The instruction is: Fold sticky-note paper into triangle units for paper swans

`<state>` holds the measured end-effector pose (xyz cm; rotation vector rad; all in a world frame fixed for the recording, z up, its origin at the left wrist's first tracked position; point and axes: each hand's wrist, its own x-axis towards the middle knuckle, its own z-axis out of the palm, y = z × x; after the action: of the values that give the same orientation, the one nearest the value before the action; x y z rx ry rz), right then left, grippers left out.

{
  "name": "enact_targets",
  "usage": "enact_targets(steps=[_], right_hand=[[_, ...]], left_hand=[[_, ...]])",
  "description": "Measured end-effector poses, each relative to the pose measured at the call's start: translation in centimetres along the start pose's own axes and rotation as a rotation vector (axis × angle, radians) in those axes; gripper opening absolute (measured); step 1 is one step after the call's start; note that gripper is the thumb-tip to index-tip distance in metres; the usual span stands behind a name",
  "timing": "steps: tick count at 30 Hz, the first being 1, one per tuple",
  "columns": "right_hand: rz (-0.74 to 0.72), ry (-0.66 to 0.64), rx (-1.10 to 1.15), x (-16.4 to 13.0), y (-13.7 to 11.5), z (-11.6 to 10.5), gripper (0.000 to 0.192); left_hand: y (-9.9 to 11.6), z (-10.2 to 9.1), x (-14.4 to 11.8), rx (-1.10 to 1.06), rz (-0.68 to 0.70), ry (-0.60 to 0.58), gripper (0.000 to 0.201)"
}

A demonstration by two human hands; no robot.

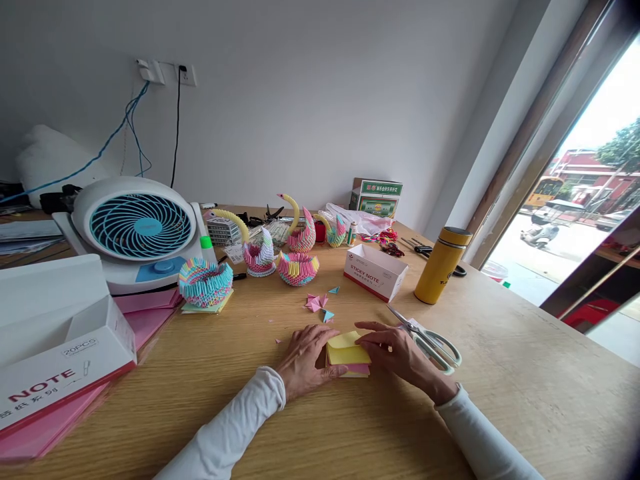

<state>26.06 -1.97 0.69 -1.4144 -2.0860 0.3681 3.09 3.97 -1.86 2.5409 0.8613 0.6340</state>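
Observation:
A stack of yellow and pink sticky notes (356,368) lies on the table in front of me. My left hand (305,365) grips its left side, with the thumb along the front edge. At the right edge of the top yellow sheet (345,341), which bends up a little, are the closed fingers of my right hand (400,352). Scissors (435,343) with pale handles lie just beyond my right hand, blades partly open. Small folded pink paper pieces (315,303) and blue ones (327,315) rest behind the stack.
Behind stand a white sticky note box (376,273), a yellow thermos (440,267) and several folded-paper swans (301,233). A round paper bowl (205,283) sits left, beside a white fan (143,227). A larger note box (65,353) occupies the left edge.

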Motion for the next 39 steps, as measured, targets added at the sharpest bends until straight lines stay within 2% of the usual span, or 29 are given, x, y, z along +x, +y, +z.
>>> enact_targets(steps=[4,6,10,11,14,17,22,29,35,39], right_hand=[[-0.086,0.255,0.028,0.9,0.1,0.9,0.023],[-0.106,0.313,0.025,1.5,-0.2,1.1,0.021],[-0.028,0.271,0.073,2.3,-1.5,1.1,0.020],[0.007,0.262,0.134,2.4,-1.8,1.2,0.022],[0.094,0.216,0.452,2.5,-2.4,1.8,0.026],[0.155,0.092,0.716,2.6,-2.5,2.5,0.032],[0.212,0.002,0.837,3.0,-2.8,3.2,0.040],[0.226,-0.049,0.939,3.2,-4.3,3.5,0.042],[0.229,0.028,1.014,2.7,-4.5,3.1,0.034],[0.232,0.055,1.006,2.4,-4.4,2.8,0.030]], left_hand=[[0.0,0.2,0.1,-0.060,-0.018,0.177,0.045],[0.3,0.1,0.2,-0.116,-0.052,0.265,0.040],[1.4,-0.7,0.2,-0.267,-0.140,0.333,0.021],[1.6,-0.9,0.1,-0.314,-0.163,0.342,0.023],[2.0,-1.4,-0.5,-0.519,-0.242,0.378,0.029],[2.1,-1.6,-1.2,-0.748,-0.292,0.412,0.028],[2.1,-1.9,-1.8,-0.908,-0.321,0.362,0.026],[1.3,-1.7,-2.1,-0.862,-0.358,0.299,0.031],[1.3,-1.8,-1.9,-1.018,-0.301,0.260,0.039],[1.7,-2.1,-1.9,-1.127,-0.352,0.258,0.040]])
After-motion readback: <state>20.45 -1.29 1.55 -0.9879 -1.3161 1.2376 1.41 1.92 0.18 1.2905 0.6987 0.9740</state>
